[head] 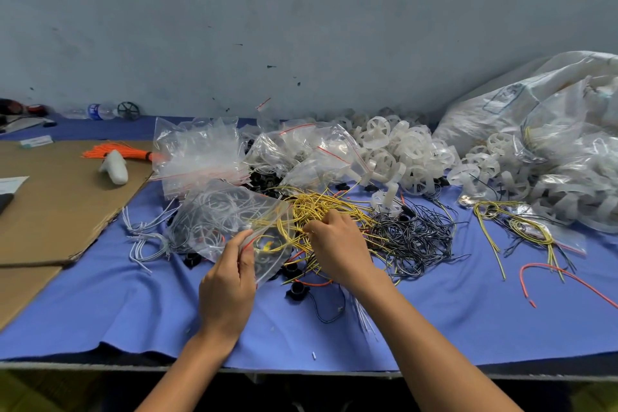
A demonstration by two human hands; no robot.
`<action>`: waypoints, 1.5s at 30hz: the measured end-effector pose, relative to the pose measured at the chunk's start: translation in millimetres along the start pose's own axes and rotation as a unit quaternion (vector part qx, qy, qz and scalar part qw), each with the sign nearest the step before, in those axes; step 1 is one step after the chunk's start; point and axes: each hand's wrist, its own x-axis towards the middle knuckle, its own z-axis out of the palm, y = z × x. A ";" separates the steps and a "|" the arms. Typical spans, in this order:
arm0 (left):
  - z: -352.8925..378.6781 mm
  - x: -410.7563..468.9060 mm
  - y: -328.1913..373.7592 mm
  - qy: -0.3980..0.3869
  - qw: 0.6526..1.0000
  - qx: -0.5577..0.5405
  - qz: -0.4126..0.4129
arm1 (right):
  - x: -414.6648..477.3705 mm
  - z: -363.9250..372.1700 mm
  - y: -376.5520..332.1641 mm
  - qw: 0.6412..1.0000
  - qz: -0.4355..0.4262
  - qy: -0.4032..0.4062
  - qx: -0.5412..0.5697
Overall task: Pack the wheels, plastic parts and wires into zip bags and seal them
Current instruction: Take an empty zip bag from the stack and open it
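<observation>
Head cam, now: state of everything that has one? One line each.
left hand, pinches the zip bag's mouth edge.
right hand, fingers curled round a bunch of yellow wires.
zip bag, looks unsealed, held up at the mouth.
yellow wires, tangled, mostly loose on the cloth.
black wires, loose tangle, unbagged.
white wheels, heaped loose, unbagged.
spare zip bags, piled.
water bottle, lying on its side.

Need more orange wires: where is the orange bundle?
Head view, left side: the orange bundle lies on the cardboard, behind a white plastic piece, left of the zip bags.
</observation>
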 end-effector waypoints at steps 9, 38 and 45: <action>0.5 0.4 -3.0 0.016 1.000 -0.008 -0.008 | 17.1 2.4 -8.9 0.999 -0.002 -0.020 -0.030; 4.0 -1.2 -12.1 -0.004 1.000 0.006 -0.010 | 18.6 -62.9 78.2 0.967 0.187 0.143 0.096; 1.6 5.8 -7.2 -0.010 0.999 -0.020 -0.042 | -11.3 -100.4 68.5 0.915 0.144 0.188 0.326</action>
